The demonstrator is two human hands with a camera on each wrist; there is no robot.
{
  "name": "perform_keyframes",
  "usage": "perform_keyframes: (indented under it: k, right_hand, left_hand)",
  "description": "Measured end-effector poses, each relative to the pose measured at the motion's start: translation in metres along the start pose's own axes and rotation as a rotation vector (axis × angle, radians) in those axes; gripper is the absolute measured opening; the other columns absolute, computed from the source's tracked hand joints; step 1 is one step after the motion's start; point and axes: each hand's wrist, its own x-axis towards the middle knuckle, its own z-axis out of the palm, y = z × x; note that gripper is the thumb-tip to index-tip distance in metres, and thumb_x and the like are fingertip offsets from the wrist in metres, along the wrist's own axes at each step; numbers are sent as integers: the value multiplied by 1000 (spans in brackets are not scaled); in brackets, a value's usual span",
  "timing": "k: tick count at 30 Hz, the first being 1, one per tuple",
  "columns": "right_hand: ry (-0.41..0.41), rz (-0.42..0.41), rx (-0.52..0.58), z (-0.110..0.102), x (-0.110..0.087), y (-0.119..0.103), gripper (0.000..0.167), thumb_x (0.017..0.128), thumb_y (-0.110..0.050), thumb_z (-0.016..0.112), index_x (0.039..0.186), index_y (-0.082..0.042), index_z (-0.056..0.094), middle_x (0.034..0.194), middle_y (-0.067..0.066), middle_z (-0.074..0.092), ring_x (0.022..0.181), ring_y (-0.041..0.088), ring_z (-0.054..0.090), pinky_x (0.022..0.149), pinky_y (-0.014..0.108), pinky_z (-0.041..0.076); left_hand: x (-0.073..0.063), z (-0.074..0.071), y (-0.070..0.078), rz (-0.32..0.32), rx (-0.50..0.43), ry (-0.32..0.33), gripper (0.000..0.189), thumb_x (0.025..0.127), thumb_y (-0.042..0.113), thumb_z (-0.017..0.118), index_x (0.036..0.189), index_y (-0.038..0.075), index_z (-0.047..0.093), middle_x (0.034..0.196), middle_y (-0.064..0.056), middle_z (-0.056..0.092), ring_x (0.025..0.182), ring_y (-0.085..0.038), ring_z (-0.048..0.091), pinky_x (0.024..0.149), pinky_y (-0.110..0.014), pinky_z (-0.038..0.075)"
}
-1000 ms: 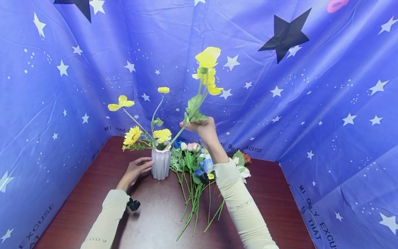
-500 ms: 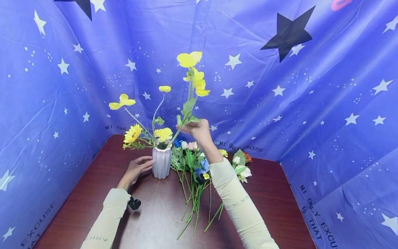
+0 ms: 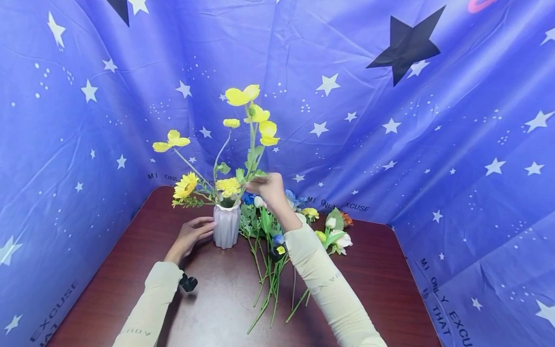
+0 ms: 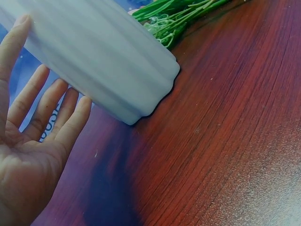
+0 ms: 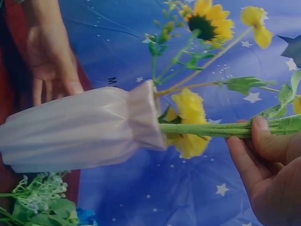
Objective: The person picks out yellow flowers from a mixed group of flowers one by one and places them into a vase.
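A pale lilac, fluted vase [image 3: 226, 227] stands upright on the table. My left hand [image 3: 191, 236] is at its left side; in the left wrist view, the fingertips [image 4: 83, 104] touch or nearly touch the vase wall. With thumb and fingers, my right hand [image 3: 270, 189] pinches the green stem [image 5: 202, 130] of a tall yellow flower [image 3: 243, 95] with several blooms. The stem's lower end goes into the vase mouth and is hidden inside. A sunflower [image 3: 185, 186], a ruffled yellow flower [image 3: 228, 187] and other yellow flowers [image 3: 171, 140] also stand in the vase.
Right of the vase, a pile of blue, white and yellow flowers with long green stems [image 3: 270, 299] lies on the dark red wooden table [image 3: 208, 308]. A white flower [image 3: 341, 241] and an orange one [image 3: 347, 219] lie farther right. Blue star-patterned cloth [image 3: 338, 159] surrounds the table.
My right hand has moved left and slightly down toward the vase, and the tall yellow flower has swung left to a more upright position. The left hand has stayed beside the vase.
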Motion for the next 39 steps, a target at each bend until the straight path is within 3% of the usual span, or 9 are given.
perform_keyframes:
  k: [12, 18, 24, 26, 28, 30, 34, 37, 39]
  right_hand:
    - [9, 62, -72, 9, 1, 18, 24, 87, 13, 71, 110, 15, 69, 105, 31, 71, 100, 41, 74, 87, 40, 64]
    - [5, 80, -77, 11, 1, 20, 31, 86, 11, 73, 117, 14, 67, 107, 32, 70, 102, 42, 73, 87, 38, 64]
    - [28, 36, -234, 12, -2, 24, 22, 82, 3, 82, 102, 8, 76, 98, 25, 75, 92, 35, 77, 83, 38, 65]
    - [51, 31, -329, 12, -3, 26, 19, 80, -4, 86, 96, 3, 79, 93, 19, 77, 87, 30, 77, 99, 42, 59]
    - [75, 41, -406, 12, -3, 28, 18, 78, -12, 89, 91, -3, 81, 89, 14, 78, 83, 25, 76, 115, 55, 43]
    - [90, 59, -448, 12, -4, 30, 17, 77, -16, 90, 89, -7, 82, 86, 10, 79, 82, 23, 75, 120, 65, 27]
    - [79, 65, -410, 12, -4, 31, 19, 77, -14, 90, 91, -4, 81, 88, 12, 79, 79, 23, 76, 116, 56, 41]
    - [65, 55, -353, 11, -3, 31, 24, 77, -9, 89, 98, -1, 80, 94, 15, 78, 77, 21, 76, 86, 37, 63]
    - [65, 47, -350, 10, -3, 32, 25, 77, -9, 89, 98, -2, 80, 96, 15, 78, 74, 17, 74, 74, 29, 63]
  left_hand:
    - [-1, 0, 1, 9, -5, 0, 50, 95, 16, 74, 134, -10, 56, 97, 8, 71, 93, -3, 71, 105, -44, 55]
    - [-1, 0, 0, 22, -36, -5, 38, 95, 11, 73, 127, -4, 62, 95, 7, 72, 91, -3, 71, 102, -42, 57]
    - [-1, 1, 0, 3, -53, 9, 35, 94, 11, 74, 125, -1, 63, 95, 6, 72, 90, -4, 72, 103, -43, 56]
    - [-1, 0, 1, 6, -44, 3, 38, 94, 11, 73, 128, -3, 61, 95, 7, 72, 91, -4, 72, 103, -43, 56]
    - [-1, 1, 1, 5, -47, 9, 39, 94, 11, 74, 128, -4, 61, 95, 6, 72, 90, -4, 72, 102, -43, 56]
    - [-2, 1, 1, 7, -40, 9, 41, 94, 11, 73, 129, -6, 60, 95, 7, 72, 91, -4, 72, 102, -42, 57]
    - [-2, 2, 1, 6, -31, 5, 45, 95, 12, 73, 132, -7, 58, 95, 8, 72, 91, -4, 72, 103, -44, 56]
    - [-2, 1, 1, 6, -30, 2, 46, 95, 13, 73, 132, -7, 58, 96, 8, 71, 91, -3, 72, 105, -45, 54]
    - [-2, 1, 2, 5, -31, 1, 45, 95, 13, 73, 132, -7, 58, 96, 8, 71, 91, -3, 72, 105, -46, 54]
